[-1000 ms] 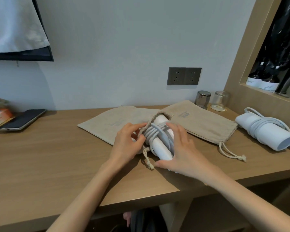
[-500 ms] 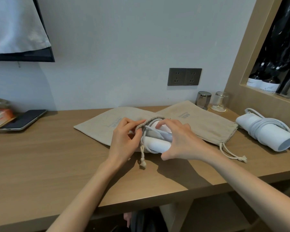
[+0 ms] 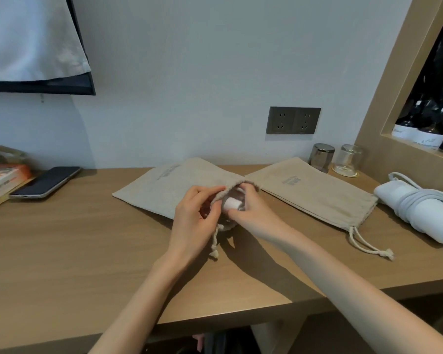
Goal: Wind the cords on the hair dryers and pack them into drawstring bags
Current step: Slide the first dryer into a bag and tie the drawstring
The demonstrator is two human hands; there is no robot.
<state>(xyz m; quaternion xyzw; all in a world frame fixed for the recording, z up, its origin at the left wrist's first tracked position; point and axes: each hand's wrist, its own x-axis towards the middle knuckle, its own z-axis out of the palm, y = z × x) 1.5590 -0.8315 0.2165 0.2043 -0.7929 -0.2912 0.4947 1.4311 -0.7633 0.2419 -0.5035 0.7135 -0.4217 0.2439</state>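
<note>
Two hands meet at the beige cloth drawstring bag (image 3: 164,185): left hand (image 3: 192,215) pinches its rim, right hand (image 3: 251,213) grips the white cylindrical plastic hair dryer (image 3: 232,203) between them; feed it in squarely, rim held wide.

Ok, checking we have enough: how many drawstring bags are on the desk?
2: left bag at centre, a hair dryer in its mouth; right bag flat beside it.

Bare left grip (image 3: 192,215) and right grip (image 3: 253,213) on slender, bare forearms (image 3: 143,297).
</note>
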